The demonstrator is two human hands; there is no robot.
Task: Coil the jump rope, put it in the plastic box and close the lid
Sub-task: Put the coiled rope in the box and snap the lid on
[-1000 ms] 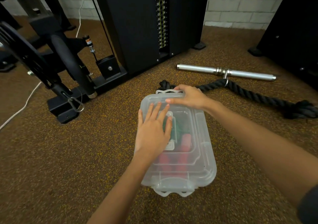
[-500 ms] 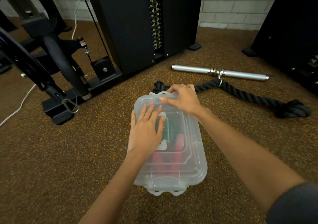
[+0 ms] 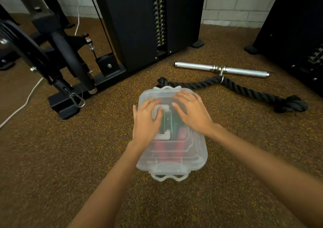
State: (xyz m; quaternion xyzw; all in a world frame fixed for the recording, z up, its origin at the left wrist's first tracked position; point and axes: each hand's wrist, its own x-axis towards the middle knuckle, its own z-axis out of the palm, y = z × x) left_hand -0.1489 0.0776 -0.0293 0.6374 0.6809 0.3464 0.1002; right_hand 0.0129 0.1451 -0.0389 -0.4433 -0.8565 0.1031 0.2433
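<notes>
While both hands lie flat on the lid (image 3: 176, 147), the chief risk, as a judgement, is an uneven seal; pressing only the far half could leave the near edge at six o'clock riding above the rim, and thin translucent plastic may flex rather than snap home. From the head view, the left hand (image 3: 146, 122) is spread with the palm down, its fingers (image 3: 152, 105) resting across the lid's raised centre panel; the right hand (image 3: 191, 112) is likewise spread and pressed flat at about one o'clock on the lid. Through the cloudy plastic box (image 3: 201, 159), the jump rope (image 3: 180, 140) shows as red handles with something green beside them, so it sits inside; a handle standing proud could hold the lid up, though whether it does cannot be told. Smooth wavy latch tabs (image 3: 168, 176) jut from the near end; at twelve o'clock a coarse black braided rope (image 3: 244, 89) lies on the speckled, grainy floor (image 3: 70, 157), which should resist sliding.
</notes>
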